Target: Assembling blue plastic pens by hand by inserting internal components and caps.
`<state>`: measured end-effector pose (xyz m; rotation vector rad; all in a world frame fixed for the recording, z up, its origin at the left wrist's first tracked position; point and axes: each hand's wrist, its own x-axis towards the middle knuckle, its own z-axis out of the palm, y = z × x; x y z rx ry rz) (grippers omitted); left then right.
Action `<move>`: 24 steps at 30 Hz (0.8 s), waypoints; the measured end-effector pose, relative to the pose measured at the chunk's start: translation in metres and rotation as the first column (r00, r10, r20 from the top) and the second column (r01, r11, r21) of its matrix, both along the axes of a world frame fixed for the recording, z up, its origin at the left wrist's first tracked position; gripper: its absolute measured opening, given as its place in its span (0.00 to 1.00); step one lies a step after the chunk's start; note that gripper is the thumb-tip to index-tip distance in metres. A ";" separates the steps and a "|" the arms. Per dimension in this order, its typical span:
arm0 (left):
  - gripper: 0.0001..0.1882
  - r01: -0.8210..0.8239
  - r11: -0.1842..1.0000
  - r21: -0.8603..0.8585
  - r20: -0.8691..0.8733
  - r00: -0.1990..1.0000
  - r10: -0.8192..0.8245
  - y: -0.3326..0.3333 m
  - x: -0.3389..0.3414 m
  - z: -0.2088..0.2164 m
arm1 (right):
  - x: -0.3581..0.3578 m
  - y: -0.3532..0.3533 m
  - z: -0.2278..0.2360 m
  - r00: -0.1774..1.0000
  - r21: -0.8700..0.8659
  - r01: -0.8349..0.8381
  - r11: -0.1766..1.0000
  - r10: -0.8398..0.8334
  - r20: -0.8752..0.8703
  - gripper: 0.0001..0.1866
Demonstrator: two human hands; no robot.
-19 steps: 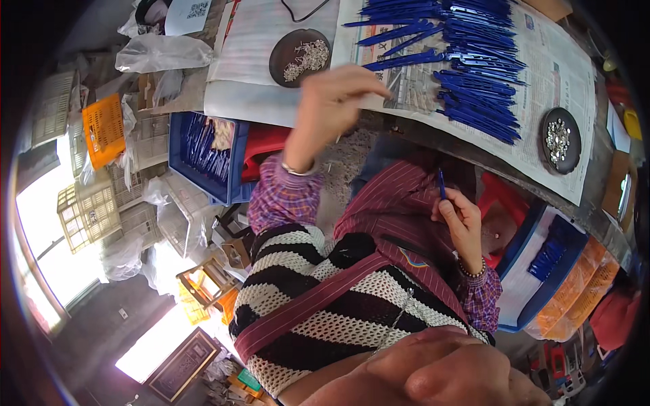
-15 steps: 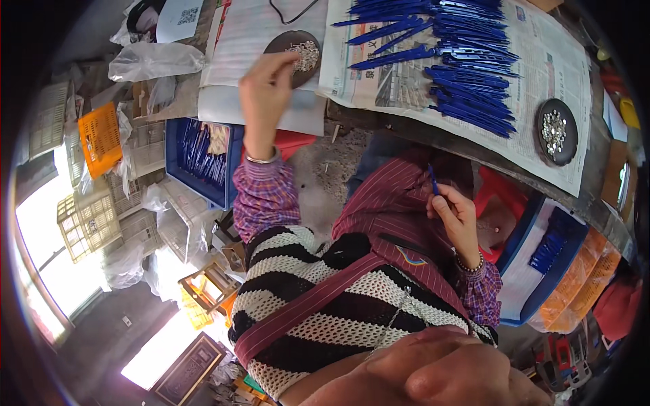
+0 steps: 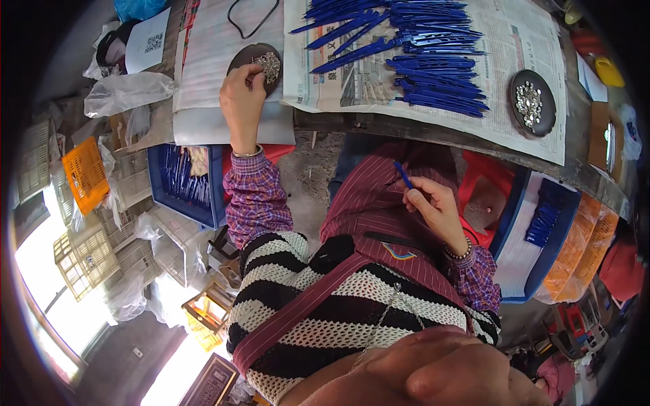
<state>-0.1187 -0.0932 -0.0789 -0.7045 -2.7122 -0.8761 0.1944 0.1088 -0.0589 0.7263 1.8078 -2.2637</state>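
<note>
Head view | left hand (image 3: pixel 242 98) on dark dish (image 3: pixel 255 64) | blue strips (image 3: pixel 413 54) beside

free: bare newspaper (image 3: pixel 542 128) strip, upper right | blocked: blue pen pile (image 3: pixel 420 61) top centre, dark dishes (image 3: pixel 532 103) right and (image 3: pixel 257 64) upper left | blue crate (image 3: pixel 186 186) crowds left

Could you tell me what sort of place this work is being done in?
Probably a small, cluttered assembly workshop: a pile of blue plastic pieces lies on newspaper, dark dishes of small metal parts stand by, and crates of more pieces sit below the table.
</note>
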 end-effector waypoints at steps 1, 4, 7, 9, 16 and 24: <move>0.06 0.000 1.000 0.007 -0.004 1.000 0.000 0.000 0.000 0.000 | 0.000 0.000 0.000 1.000 -0.003 -0.002 1.000 0.002 -0.003 0.10; 0.05 -0.021 0.999 0.049 -0.003 1.000 0.022 0.002 0.002 0.003 | -0.001 0.000 0.000 1.000 -0.004 0.001 1.000 -0.001 -0.007 0.10; 0.05 -0.031 0.995 0.099 0.007 1.000 0.030 0.001 0.001 0.004 | -0.001 0.000 -0.001 1.000 0.002 0.001 1.000 -0.001 -0.008 0.10; 0.05 -0.022 0.991 0.131 0.020 1.000 0.019 0.001 0.001 0.005 | 0.000 0.000 -0.002 1.000 0.005 0.002 1.000 -0.002 -0.010 0.10; 0.06 0.028 0.973 0.228 0.021 0.999 -0.034 0.008 0.006 0.011 | 0.002 0.000 -0.007 1.000 -0.025 0.020 0.999 -0.020 -0.005 0.10; 0.05 0.026 0.968 0.248 0.086 0.995 -0.049 0.018 0.020 0.029 | 0.004 0.003 -0.009 0.999 -0.054 0.032 0.998 -0.033 -0.008 0.12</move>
